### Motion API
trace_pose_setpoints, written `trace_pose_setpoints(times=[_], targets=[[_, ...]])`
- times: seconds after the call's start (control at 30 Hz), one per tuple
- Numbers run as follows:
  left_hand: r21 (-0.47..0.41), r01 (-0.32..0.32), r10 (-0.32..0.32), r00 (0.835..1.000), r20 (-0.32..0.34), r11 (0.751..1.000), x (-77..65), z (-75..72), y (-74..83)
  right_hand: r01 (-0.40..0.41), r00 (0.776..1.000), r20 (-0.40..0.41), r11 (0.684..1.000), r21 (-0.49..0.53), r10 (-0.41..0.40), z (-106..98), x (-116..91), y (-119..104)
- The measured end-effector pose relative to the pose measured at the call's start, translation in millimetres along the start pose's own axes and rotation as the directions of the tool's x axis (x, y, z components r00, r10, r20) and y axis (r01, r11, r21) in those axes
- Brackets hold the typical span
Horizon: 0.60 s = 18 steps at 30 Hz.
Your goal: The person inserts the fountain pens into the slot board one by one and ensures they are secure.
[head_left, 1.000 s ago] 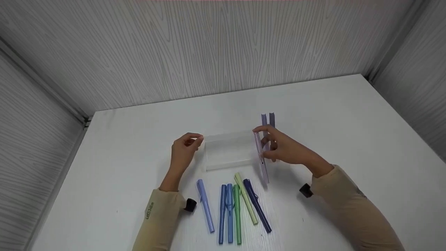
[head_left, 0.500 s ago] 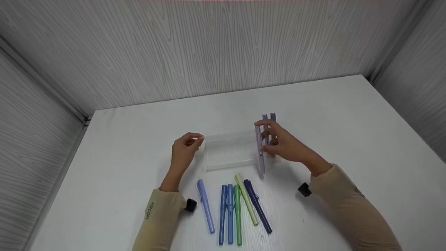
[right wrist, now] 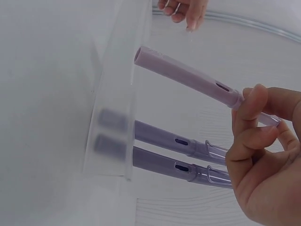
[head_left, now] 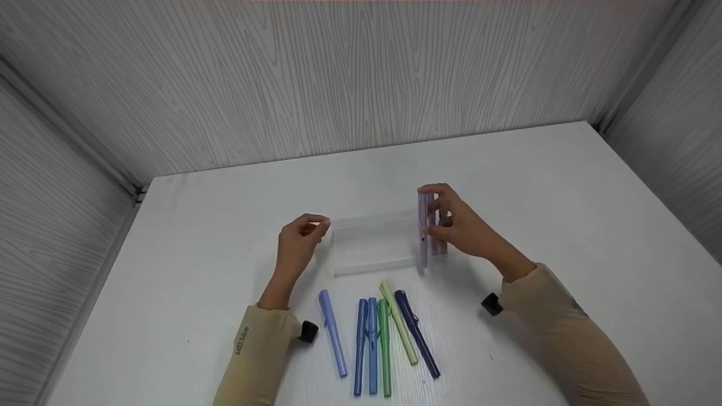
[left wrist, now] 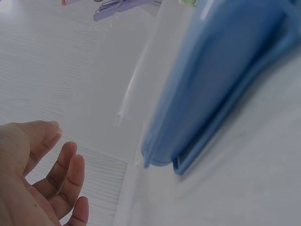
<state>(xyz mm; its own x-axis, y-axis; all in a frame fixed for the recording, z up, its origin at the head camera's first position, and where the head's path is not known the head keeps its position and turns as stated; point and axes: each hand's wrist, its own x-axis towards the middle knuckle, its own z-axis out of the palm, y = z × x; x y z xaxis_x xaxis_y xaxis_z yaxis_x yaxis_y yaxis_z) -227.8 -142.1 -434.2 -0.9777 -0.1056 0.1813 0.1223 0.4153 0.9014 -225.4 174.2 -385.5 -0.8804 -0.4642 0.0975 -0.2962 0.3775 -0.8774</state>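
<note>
My right hand [head_left: 465, 228] pinches a pale purple pen [right wrist: 188, 80] over the right end of a clear plastic box [head_left: 372, 266]. In the right wrist view, the pen's open-looking barrel end points toward the box wall, apart from two darker purple pens [right wrist: 162, 135] lying side by side inside. In the head view, those two are largely behind my right fingers. My left hand [head_left: 299, 242] pinches the box's far left corner between thumb and index finger, the other fingers loosely curled.
Before the box lie several pens: a periwinkle one [head_left: 334, 334], two blue ones [head_left: 360, 347], a green one [head_left: 385, 347], a yellow-green one [head_left: 399, 322] and a navy one [head_left: 417, 334]. A wood-grain panel [head_left: 361, 79] stands behind the white table [head_left: 197, 254].
My right hand has moved away from me, carrying the pale purple pen farther over the box's right end and straightening it alongside the other two. My left hand stays put.
</note>
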Motion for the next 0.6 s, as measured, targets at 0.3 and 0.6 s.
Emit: trace_pose_setpoints(times=[0.3,0.6], targets=[[-0.026,-0.001,0.001,1.0,-0.001,1.0,-0.3,0.0,-1.1,-0.02,0.999,-0.039,1.0,-0.003,0.02,-0.8,0.6,-0.6],[-0.012,-0.011,0.011,1.0,0.0,1.0,-0.3,1.1,-2.0,-0.013,0.997,-0.075,1.0,0.014,0.014,-1.9,3.3,5.0]])
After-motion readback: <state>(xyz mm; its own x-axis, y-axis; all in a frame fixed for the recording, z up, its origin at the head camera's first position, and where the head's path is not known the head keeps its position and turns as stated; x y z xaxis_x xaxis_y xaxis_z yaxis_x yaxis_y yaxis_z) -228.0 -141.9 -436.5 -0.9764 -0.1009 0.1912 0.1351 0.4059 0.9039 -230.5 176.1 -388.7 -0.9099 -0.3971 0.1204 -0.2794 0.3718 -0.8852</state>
